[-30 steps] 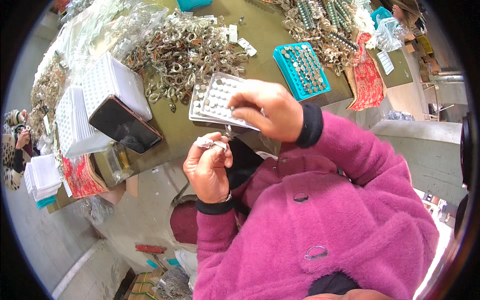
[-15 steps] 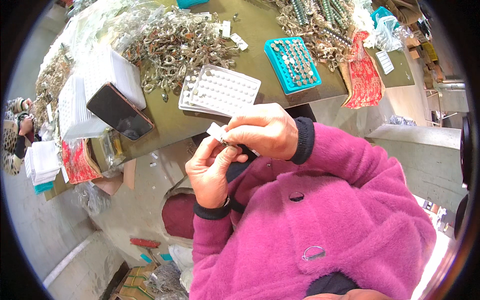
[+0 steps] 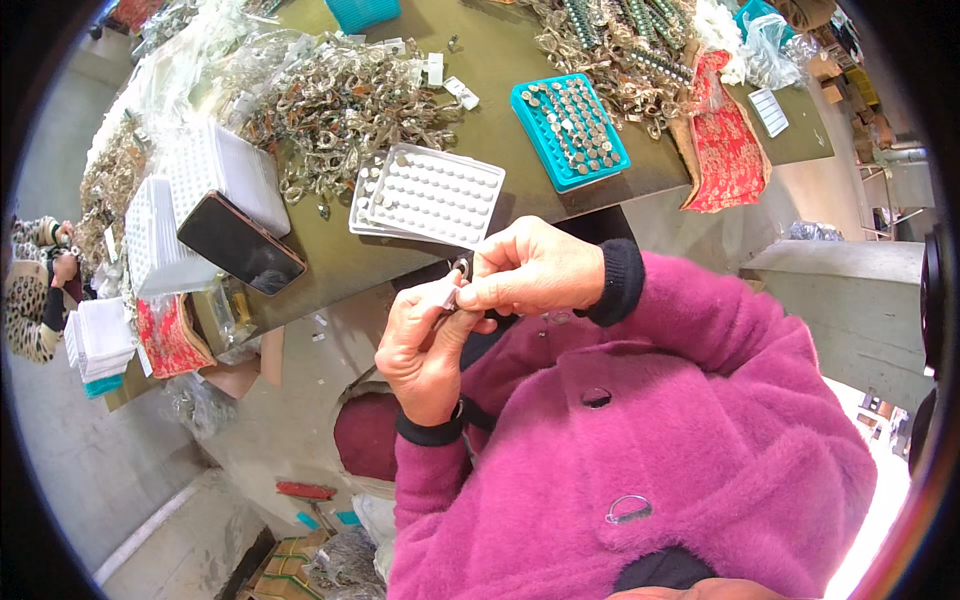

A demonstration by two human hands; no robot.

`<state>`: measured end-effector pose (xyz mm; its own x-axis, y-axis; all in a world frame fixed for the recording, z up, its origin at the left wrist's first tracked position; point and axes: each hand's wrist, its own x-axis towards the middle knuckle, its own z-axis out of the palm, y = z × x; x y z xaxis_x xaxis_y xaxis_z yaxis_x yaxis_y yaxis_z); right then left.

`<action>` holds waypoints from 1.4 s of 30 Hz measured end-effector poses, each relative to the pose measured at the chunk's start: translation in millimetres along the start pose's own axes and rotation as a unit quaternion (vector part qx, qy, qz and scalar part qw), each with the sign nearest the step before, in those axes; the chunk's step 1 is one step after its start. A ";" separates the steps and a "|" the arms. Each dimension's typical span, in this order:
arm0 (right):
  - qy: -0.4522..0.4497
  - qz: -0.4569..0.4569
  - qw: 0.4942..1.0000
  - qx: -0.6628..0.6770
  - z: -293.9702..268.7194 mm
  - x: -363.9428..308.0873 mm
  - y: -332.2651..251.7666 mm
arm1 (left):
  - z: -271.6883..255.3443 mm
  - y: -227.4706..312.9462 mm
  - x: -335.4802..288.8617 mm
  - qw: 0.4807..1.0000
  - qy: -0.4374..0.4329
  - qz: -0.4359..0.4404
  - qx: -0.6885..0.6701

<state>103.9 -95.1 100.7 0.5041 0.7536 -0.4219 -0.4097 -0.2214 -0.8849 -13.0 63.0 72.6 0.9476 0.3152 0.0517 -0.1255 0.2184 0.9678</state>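
The left hand [image 3: 425, 355] and the right hand [image 3: 537, 272] meet fingertip to fingertip, both closed in a tight pinch on a small white piece [image 3: 451, 295], with scarcely a gap between thumb and fingers. A small dark loop shows just above the pinch; whether it is joined to the white piece cannot be told, since the fingers cover most of both. The hands are in front of the near edge of the table [image 3: 490, 110], before the magenta coat [image 3: 680, 400], which limits the room below them. Just beyond the fingers, a white tray [image 3: 487, 206] with rows of round bumps lies askew on a second one, hiding most of it. Bare tabletop separates this pair from a turquoise tray [image 3: 597, 181] of small round metallic pieces to the right. Behind the white trays, a tangled heap of metallic loops [image 3: 350, 115] takes up the room, its single parts hard to make out. To the left, a dark phone [image 3: 240, 243] leans against stacked white trays [image 3: 240, 180]; farther out, another person [image 3: 35, 300] is cut off by the fisheye rim.
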 end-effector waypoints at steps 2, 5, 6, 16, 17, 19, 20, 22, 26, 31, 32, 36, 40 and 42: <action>0.015 -0.080 0.991 -0.106 -1.9 10.4 -3.8 | -11.7 0.4 4.6 0.995 0.029 -0.077 -0.059; 0.190 -0.356 0.825 -0.395 -2.2 53.7 -12.6 | -28.9 -7.0 16.5 0.966 0.100 -0.166 -0.173; 0.195 -0.367 0.798 -0.436 -5.1 67.5 -16.0 | -34.1 -9.8 20.1 0.962 0.093 -0.165 -0.198; 0.154 -0.325 0.695 -0.622 -1.0 114.7 -19.7 | -52.1 -19.3 33.7 0.938 0.059 -0.194 -0.280; 0.153 -0.329 0.715 -0.597 -1.1 110.1 -21.7 | -50.8 -17.6 33.4 0.946 0.066 -0.187 -0.257; 0.163 -0.350 0.763 -0.518 0.1 95.5 -24.2 | -46.1 -14.0 31.2 0.959 0.077 -0.169 -0.212; 0.135 -0.310 0.829 -0.446 0.9 82.7 -24.3 | -43.7 -12.5 30.3 0.966 0.078 -0.157 -0.191; 0.096 -0.256 0.908 -0.319 5.3 60.7 -22.2 | -38.2 -10.6 27.9 0.977 0.076 -0.130 -0.152; 0.032 -0.074 0.996 -0.048 15.0 32.0 -12.2 | -25.2 -12.4 23.0 0.994 0.054 -0.058 -0.072; 0.033 -0.037 0.999 0.002 8.8 14.1 -6.5 | -7.2 -11.7 12.5 0.998 0.058 0.017 -0.002; 0.035 -0.026 0.999 0.011 7.0 10.6 -5.3 | -3.6 -10.5 10.1 0.998 0.058 0.033 0.003; 0.032 0.043 0.995 0.084 -1.2 -2.7 0.0 | 7.9 -4.0 4.1 0.993 0.012 0.083 0.088; 0.044 0.000 0.996 0.076 -7.2 -18.4 4.5 | 15.4 2.1 3.4 0.999 -0.044 0.011 -0.003; 0.112 -0.094 0.989 -0.014 -4.8 -27.8 8.1 | 20.1 3.9 4.6 0.993 -0.070 -0.031 -0.093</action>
<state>90.2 -120.8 104.3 0.7260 0.6282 -0.2799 -0.2729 -0.1103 -0.9557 -3.2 46.8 81.6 0.9852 0.1664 0.0402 -0.1054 0.4041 0.9086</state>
